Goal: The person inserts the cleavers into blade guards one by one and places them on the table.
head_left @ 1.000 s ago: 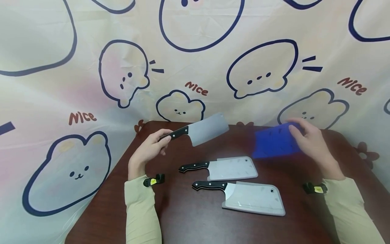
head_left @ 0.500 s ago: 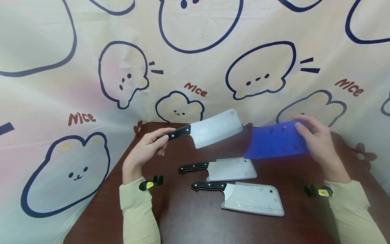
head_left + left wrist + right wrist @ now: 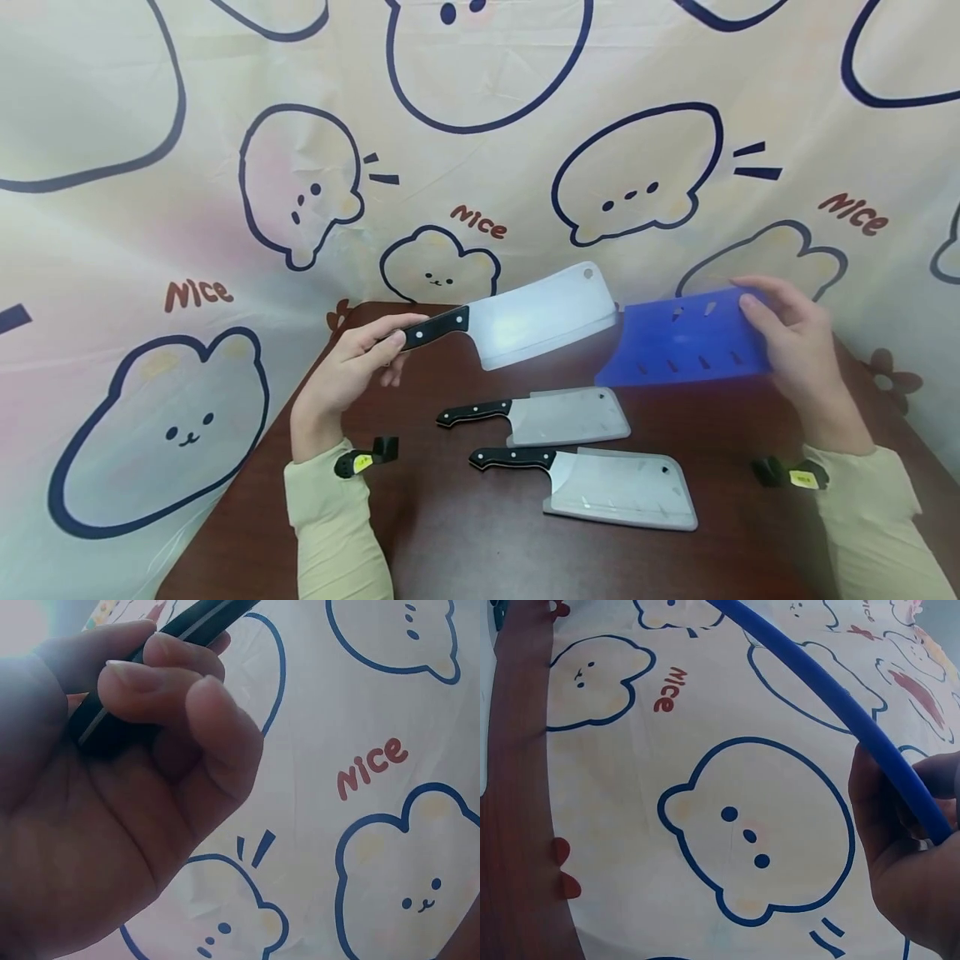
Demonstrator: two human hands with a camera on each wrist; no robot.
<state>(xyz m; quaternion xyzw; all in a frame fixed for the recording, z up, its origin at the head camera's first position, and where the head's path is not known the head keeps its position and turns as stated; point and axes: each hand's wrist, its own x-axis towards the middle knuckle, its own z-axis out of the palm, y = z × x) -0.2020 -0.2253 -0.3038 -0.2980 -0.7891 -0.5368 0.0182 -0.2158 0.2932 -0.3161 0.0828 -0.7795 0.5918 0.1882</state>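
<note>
My left hand (image 3: 356, 362) grips the black riveted handle of a cleaver (image 3: 543, 317), raised over the table with its wide steel blade pointing right and tilted up. In the left wrist view, the fingers (image 3: 225, 727) curl round the dark handle (image 3: 112, 724). At the right, my right hand (image 3: 798, 333) pinches the end of a flat blue plastic blade sheath (image 3: 682, 337) with slots cut in it. The sheath's left end comes close to the cleaver's blade tip. Seen edge-on in the right wrist view, the blue sheath (image 3: 817, 675) passes between thumb and fingers.
Two more cleavers lie on the dark brown table (image 3: 465, 550), a nearer one (image 3: 622, 487) and one behind it (image 3: 570, 417). Both blades sit in clear covers and their handles point left. A cartoon-printed cloth (image 3: 465, 75) hangs behind and beside the table.
The cleaver has moved right and slightly up, its blade turning to face the camera more. The blue sheath has also shifted a little right, its slotted face now clearer. The table cleavers stay put.
</note>
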